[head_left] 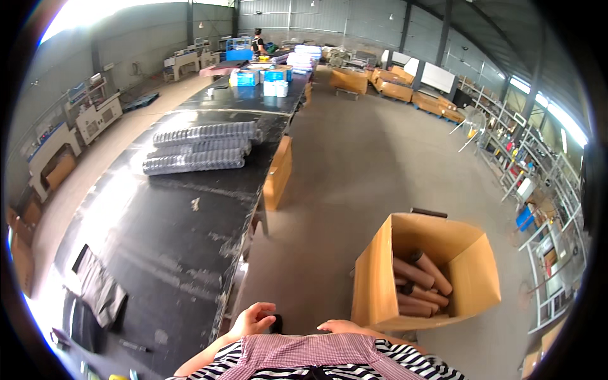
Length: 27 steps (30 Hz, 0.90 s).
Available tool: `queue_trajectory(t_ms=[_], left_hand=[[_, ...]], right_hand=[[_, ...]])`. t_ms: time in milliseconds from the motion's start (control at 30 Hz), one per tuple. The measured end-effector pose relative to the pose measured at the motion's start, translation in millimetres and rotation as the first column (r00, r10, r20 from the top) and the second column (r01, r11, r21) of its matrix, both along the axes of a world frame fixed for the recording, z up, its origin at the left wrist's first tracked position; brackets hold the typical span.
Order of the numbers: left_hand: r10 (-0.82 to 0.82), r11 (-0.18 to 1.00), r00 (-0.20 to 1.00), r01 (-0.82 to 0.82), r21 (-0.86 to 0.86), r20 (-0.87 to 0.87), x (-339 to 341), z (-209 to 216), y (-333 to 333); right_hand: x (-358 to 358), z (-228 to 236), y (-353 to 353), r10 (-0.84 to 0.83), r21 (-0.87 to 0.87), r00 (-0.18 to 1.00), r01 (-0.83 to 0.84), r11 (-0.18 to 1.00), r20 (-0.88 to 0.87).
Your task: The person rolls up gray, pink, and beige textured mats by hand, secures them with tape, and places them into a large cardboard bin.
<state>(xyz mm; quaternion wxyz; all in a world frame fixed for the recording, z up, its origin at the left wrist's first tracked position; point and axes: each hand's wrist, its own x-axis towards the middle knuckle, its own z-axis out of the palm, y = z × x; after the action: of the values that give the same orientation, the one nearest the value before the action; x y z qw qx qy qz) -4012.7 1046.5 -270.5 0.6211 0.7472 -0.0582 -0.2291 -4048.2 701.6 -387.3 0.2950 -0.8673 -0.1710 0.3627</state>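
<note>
My left hand (253, 318) is beside the near right edge of the long black table (183, 234), with its fingers apart and nothing in them. In front of my checked apron is my right hand (342, 326), near the open cardboard box (373, 272); its fingers are loosely stretched and hold nothing that I can see. Several brown tubes or rolls (434, 272) lie jumbled inside the box. Farther up the table, several grey, ribbed rolls (196, 152) lie side by side in a small stack.
Dark cloth (101, 288) and a pen (133, 345) lie at the table's near left. Blue-and-white boxes (247, 78) stand farther along it. A cardboard panel (278, 174) leans at its right side. Metal racks (544, 247) line the right; a person (258, 44) stands far off.
</note>
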Motion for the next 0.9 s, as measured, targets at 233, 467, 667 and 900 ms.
queue_trajectory(t_ms=[233, 467, 667, 900], left_hand=[[-0.302, 0.949, 0.946, 0.286, 0.128, 0.119, 225, 28, -57], [-0.485, 0.875, 0.846, 0.47, 0.12, 0.221, 411, 56, -171], [-0.607, 0.792, 0.747, 0.597, 0.13, 0.27, 549, 51, -259], [-0.415, 0.902, 0.905, 0.395, 0.176, 0.096, 696, 75, -317]], right_hand=[[127, 33, -85, -0.484, -0.088, 0.865, 0.497, 0.864, 0.131], [244, 46, -141, -0.718, 0.004, 0.683, 0.724, 0.689, 0.133], [380, 1, -235, -0.688, -0.07, 0.726, 0.686, 0.724, -0.01], [615, 40, -334, -0.368, -0.022, 0.928, 0.37, 0.929, 0.057]])
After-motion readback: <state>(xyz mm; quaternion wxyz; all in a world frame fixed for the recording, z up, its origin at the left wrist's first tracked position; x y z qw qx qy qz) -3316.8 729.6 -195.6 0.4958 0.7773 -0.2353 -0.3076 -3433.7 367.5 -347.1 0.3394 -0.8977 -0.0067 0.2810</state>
